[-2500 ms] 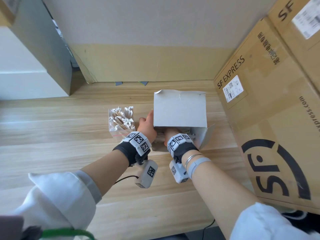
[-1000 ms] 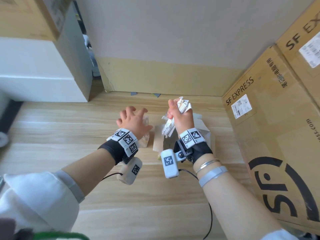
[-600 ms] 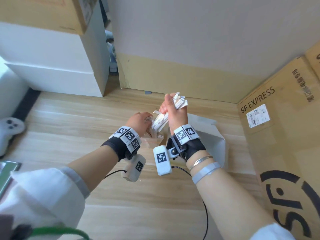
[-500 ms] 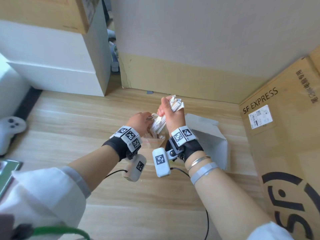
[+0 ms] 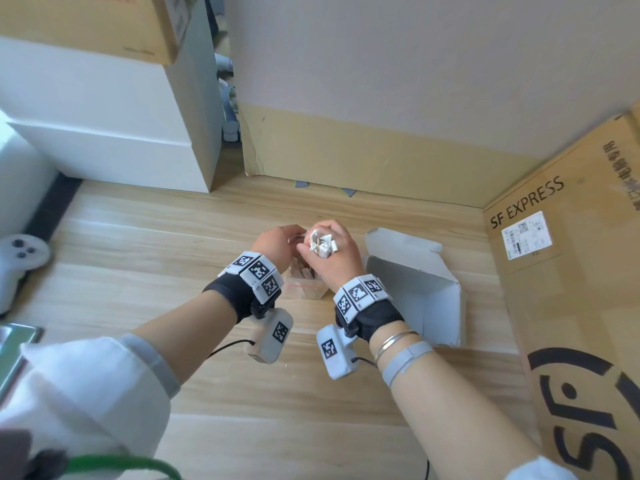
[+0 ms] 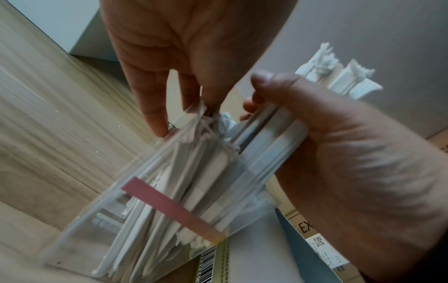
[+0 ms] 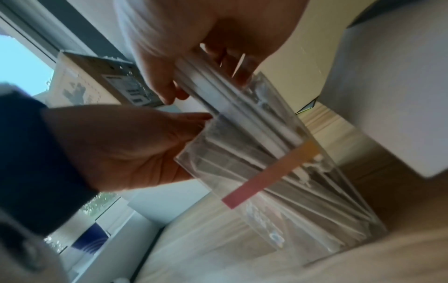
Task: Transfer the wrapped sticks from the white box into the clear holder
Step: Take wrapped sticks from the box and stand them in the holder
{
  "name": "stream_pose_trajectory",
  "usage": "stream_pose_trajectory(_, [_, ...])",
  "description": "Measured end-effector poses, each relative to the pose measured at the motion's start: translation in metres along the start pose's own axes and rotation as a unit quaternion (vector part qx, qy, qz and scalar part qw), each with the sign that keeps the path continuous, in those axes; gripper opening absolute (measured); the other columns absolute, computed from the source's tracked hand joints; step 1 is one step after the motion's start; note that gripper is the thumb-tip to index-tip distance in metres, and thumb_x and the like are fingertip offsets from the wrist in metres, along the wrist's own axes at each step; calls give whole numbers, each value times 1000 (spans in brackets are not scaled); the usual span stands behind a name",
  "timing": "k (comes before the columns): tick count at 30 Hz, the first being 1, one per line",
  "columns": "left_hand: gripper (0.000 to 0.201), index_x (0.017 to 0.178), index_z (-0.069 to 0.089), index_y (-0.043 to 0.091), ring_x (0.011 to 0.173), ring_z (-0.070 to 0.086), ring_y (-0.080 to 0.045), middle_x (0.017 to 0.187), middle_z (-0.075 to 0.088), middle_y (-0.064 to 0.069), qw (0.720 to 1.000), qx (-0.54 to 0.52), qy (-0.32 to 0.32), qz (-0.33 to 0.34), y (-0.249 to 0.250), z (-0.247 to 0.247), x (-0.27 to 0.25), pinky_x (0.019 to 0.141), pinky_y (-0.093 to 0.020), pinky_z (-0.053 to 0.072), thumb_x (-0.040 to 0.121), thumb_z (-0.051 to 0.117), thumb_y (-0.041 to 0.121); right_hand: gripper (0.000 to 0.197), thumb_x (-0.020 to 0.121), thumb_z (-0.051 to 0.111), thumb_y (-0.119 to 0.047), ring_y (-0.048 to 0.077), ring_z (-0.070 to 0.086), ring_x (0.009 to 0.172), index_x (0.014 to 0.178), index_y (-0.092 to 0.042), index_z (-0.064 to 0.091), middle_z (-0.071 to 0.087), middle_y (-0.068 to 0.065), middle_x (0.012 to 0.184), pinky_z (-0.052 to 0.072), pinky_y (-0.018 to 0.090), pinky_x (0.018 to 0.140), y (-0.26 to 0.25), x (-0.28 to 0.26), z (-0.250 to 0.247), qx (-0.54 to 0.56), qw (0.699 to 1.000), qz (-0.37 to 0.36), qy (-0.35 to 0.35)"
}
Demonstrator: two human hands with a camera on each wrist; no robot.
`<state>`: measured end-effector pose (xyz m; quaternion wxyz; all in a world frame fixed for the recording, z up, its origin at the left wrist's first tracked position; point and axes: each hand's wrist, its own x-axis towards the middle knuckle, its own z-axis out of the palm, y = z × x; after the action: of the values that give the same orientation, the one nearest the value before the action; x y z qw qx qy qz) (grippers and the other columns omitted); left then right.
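The clear holder (image 5: 306,289) stands on the wooden table, partly filled with paper-wrapped sticks (image 6: 194,172); a pink strip crosses its wall. My right hand (image 5: 327,249) grips a bundle of wrapped sticks (image 5: 320,241) upright over it. In the right wrist view the bundle's (image 7: 232,103) lower ends reach inside the holder (image 7: 303,191). My left hand (image 6: 184,113) touches the tops of the sticks standing inside and the rim with nearly straight fingers. The white box (image 5: 415,289) lies open just right of my right wrist; its inside is hidden.
A large SF Express carton (image 5: 571,289) walls off the right side. A cardboard panel (image 5: 363,161) stands behind the holder. White boxes (image 5: 104,126) sit at the back left, and a white game controller (image 5: 17,261) lies at the left edge.
My right hand lifted a bundle of sticks out of the white box, carried it left and lowered it onto the holder. My left hand left the box and went to the holder's top.
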<state>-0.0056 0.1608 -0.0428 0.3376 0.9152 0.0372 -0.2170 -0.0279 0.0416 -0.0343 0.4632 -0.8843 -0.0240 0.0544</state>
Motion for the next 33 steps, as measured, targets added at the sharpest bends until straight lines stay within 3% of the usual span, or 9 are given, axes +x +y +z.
stream_pose_trajectory(4, [30, 121, 60, 10, 109, 59, -30, 120, 66, -13, 999, -27, 23, 4, -1, 2, -1, 85, -30, 43, 95, 45, 12, 22, 81, 67, -24, 25, 46, 112, 97, -10, 71, 61, 0, 114, 36, 36, 100, 0, 0, -2, -92, 995, 1, 28])
stream_pose_trajectory(8, [31, 123, 59, 10, 113, 57, -29, 122, 64, -13, 999, -48, 17, -4, -1, 1, -1, 90, -29, 42, 96, 47, 19, 41, 86, 61, -30, 23, 35, 133, 126, -20, 57, 41, -1, 142, 29, 39, 113, 3, -3, -12, -127, 981, 118, -83])
stream_pose_trajectory(11, [33, 126, 57, 11, 116, 55, -28, 126, 62, -13, 999, -42, 16, -7, -1, 1, -1, 93, -31, 41, 96, 46, 18, 33, 82, 65, -33, 22, 30, 135, 115, -26, 63, 39, -7, 145, 25, 41, 114, 11, -3, -7, -163, 978, 75, -102])
stream_pose_trajectory(14, [34, 128, 55, 11, 118, 55, -27, 128, 61, -10, 999, -32, 16, -9, 0, 1, 0, 96, -32, 41, 97, 45, 19, 33, 81, 66, -27, 20, 34, 134, 114, -23, 60, 45, -4, 142, 26, 36, 110, 12, 0, -6, -103, 994, -8, -26])
stream_pose_trajectory(18, [33, 128, 56, 12, 118, 56, -27, 128, 62, -10, 1000, -21, 22, -6, 1, 2, 0, 95, -32, 42, 96, 45, 16, 49, 99, 37, -29, 18, 11, 148, 146, -28, 26, 21, -7, 157, 13, 41, 119, 19, 5, -2, -207, 972, -55, -93])
stream_pose_trajectory(21, [33, 128, 55, 13, 118, 56, -26, 128, 61, -10, 1000, -17, 21, -8, 1, 2, -2, 94, -31, 43, 97, 43, 13, 50, 100, 22, -38, 22, -12, 148, 148, -38, 6, -4, -13, 160, 0, 49, 119, 29, 4, 4, -313, 937, 10, -154])
stream_pose_trajectory(24, [35, 130, 52, 12, 119, 55, -27, 131, 59, -10, 1000, -22, 13, -18, 4, 2, -4, 94, -31, 42, 99, 38, 14, 52, 98, 21, -46, 26, -18, 146, 147, -43, 2, -11, -11, 159, -4, 50, 117, 30, 5, 6, -326, 931, 29, -162])
stream_pose_trajectory(27, [41, 130, 51, 8, 119, 55, -30, 130, 59, -15, 997, -63, 10, -40, 8, 5, -5, 95, -34, 43, 102, 27, 25, 51, 98, 23, -49, 24, -12, 147, 146, -44, 8, -5, -10, 160, -2, 48, 118, 30, 4, 1, -272, 949, 38, -152])
stream_pose_trajectory(33, [60, 135, 46, 9, 127, 47, -33, 135, 52, -20, 995, -77, 20, -64, 13, 14, -3, 105, -38, 35, 99, 11, 43, 43, 98, 38, -22, 22, 27, 141, 142, -26, 39, 35, 0, 151, 20, 37, 116, 37, 1, -11, -191, 981, -12, 2])
